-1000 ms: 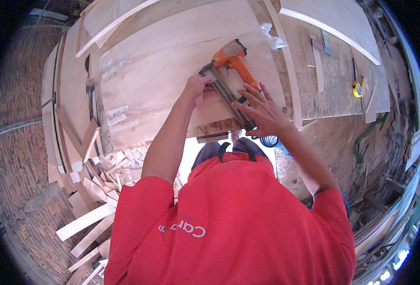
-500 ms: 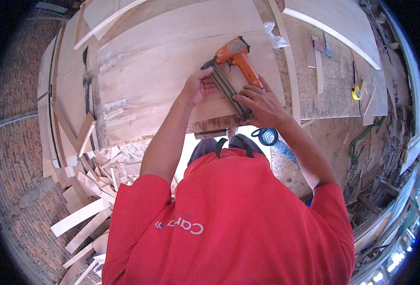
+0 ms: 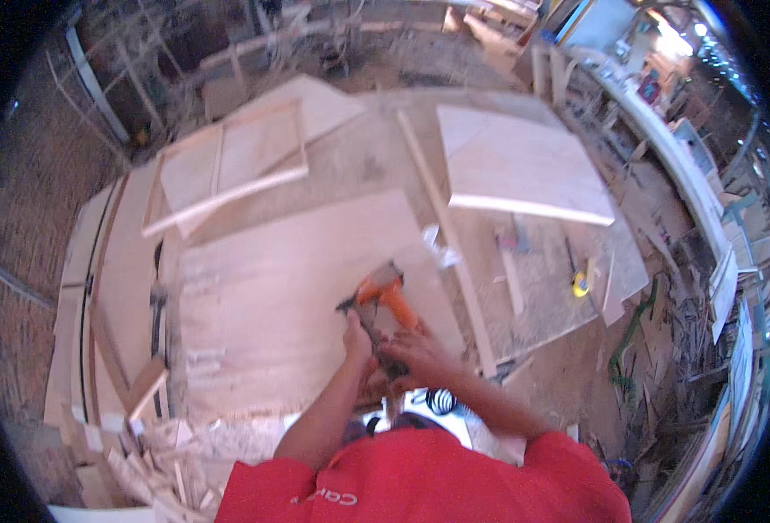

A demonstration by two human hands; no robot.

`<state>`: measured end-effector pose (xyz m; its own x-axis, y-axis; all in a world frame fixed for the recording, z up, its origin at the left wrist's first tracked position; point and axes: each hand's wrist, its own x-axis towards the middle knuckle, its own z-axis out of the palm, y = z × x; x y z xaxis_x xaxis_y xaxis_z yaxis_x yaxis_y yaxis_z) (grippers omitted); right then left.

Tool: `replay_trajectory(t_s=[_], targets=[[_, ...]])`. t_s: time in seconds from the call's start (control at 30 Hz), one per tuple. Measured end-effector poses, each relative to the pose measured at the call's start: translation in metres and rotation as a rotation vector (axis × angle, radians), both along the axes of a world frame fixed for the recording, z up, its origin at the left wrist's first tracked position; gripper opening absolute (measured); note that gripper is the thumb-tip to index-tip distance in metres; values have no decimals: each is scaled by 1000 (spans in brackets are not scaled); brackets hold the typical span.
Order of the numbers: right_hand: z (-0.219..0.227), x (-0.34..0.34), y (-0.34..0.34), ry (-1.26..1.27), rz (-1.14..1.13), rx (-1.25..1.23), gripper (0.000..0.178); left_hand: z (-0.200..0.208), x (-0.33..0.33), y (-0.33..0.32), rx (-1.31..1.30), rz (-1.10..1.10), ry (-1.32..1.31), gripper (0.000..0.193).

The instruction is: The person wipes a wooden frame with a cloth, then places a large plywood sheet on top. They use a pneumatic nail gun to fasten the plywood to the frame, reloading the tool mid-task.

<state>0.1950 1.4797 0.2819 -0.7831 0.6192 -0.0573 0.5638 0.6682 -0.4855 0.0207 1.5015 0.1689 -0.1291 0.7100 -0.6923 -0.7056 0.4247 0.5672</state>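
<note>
An orange nail gun [image 3: 383, 284] is held over the near edge of a pale plywood sheet [image 3: 280, 288], its dark nose pointing left. My left hand [image 3: 358, 342] grips the gun's magazine just below the nose. Close to the lower end of the handle and the rear of the magazine, my right hand [image 3: 420, 356] is closed on the tool. Motion blur softens the fingers of both hands, and they cover much of the magazine. Below my right hand, a coiled blue air hose [image 3: 440, 401] shows at the table edge.
A wooden frame [image 3: 219, 166] lies far left and a white-edged panel [image 3: 524, 166] far right. A long wood strip [image 3: 450, 240] runs between. At right are a yellow tape measure [image 3: 580, 284] and a red-and-grey tool [image 3: 512, 240]. Wood offcuts [image 3: 171, 471] pile up at lower left.
The view has tilted up, so the table's far side and the workshop beyond now show. My left hand has closed in on the magazine; both hands are still on the nail gun.
</note>
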Motion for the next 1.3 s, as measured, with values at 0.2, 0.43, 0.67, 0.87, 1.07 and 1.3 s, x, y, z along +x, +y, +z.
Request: replay_trajectory(t_s=[0.2, 0.43, 0.67, 0.87, 1.07, 1.3], targets=[[23, -28, -51, 558, -263, 498, 71, 12, 24, 15, -107, 82, -127, 63], [44, -24, -45, 649, -304, 649, 65, 64, 44, 23, -49, 71, -249, 63], [47, -18, -33, 685, -195, 658, 64, 89, 54, 25, -85, 45, -197, 63], [49, 4, -27, 773, -519, 461, 44, 93, 47, 9, 22, -58, -97, 61], [58, 73, -5, 984, -853, -715, 38, 130, 60, -17, 129, -269, -85, 55], [34, 136, -29, 1091, -992, -794, 33, 109, 36, -24, 587, -537, 1015, 41]])
